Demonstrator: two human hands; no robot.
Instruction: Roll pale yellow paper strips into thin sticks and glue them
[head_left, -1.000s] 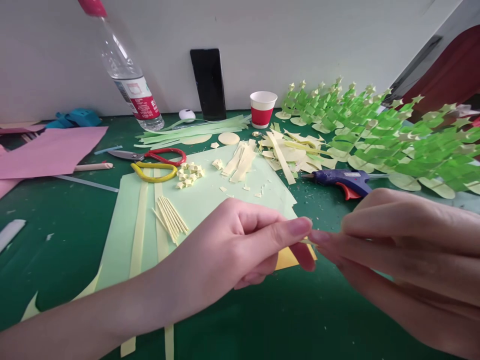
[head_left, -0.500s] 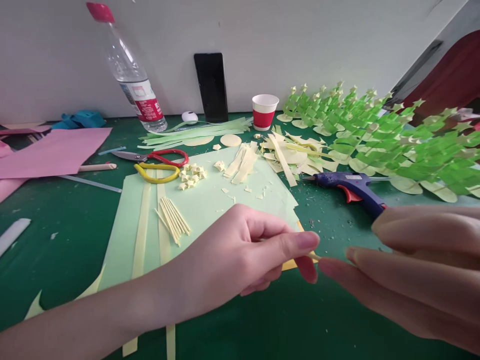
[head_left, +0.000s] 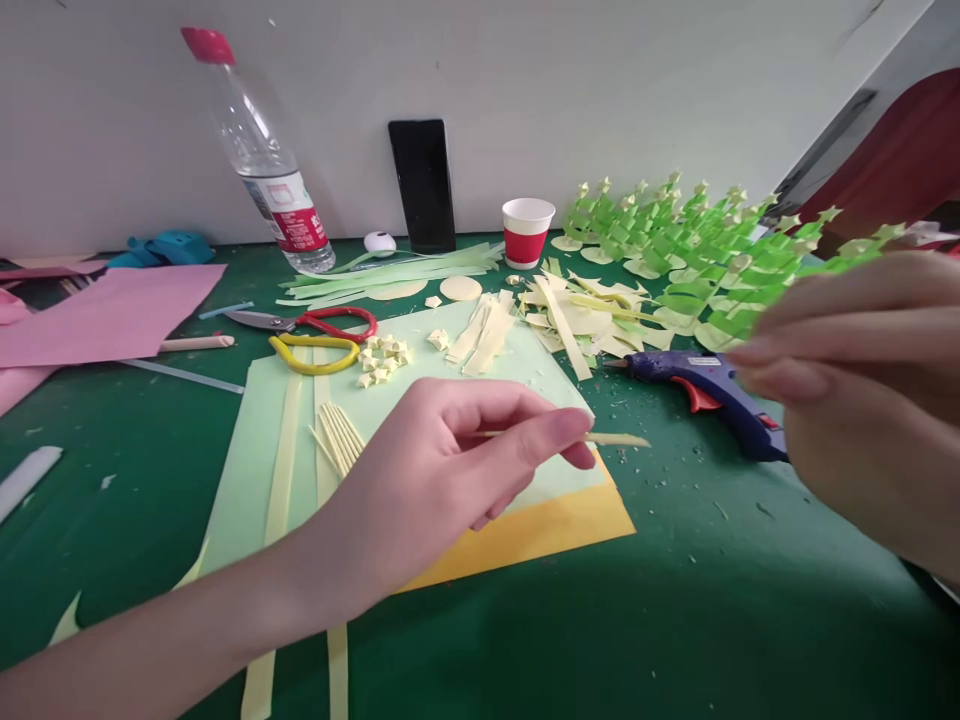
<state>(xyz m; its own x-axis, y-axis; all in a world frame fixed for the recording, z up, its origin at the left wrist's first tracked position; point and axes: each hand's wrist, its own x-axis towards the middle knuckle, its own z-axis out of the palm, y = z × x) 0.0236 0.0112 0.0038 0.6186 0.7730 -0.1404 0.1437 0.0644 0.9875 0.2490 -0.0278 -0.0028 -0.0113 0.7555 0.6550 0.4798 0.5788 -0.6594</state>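
Note:
My left hand (head_left: pixel 465 450) pinches a thin pale-yellow rolled paper stick (head_left: pixel 621 440), whose flattened end pokes out to the right past the thumb. My right hand (head_left: pixel 877 400) is raised apart from it, in front of the glue gun (head_left: pixel 697 378). Its thumb and forefinger are pressed together; whatever might be between them is hidden. Under the left hand lie light green paper (head_left: pixel 247 470) and an orange sheet (head_left: pixel 555 525). A bundle of similar paper sticks (head_left: pixel 337 440) is partly covered by the left hand. Small folded paper stars (head_left: pixel 384 358) sit behind it.
Scissors (head_left: pixel 315 350) with red and yellow handles lie at the left. Behind stand a bottle (head_left: pixel 281 200), a phone (head_left: pixel 422 185) and a paper cup (head_left: pixel 528 235). Paper scraps (head_left: pixel 585 310) and several green paper plants (head_left: pixel 682 240) fill the back right. Pink paper (head_left: pixel 112 310) lies far left.
My right hand has let go of the paper stick's end and moved up and right. My left hand has shifted slightly left and up, still holding the stick. More orange paper shows.

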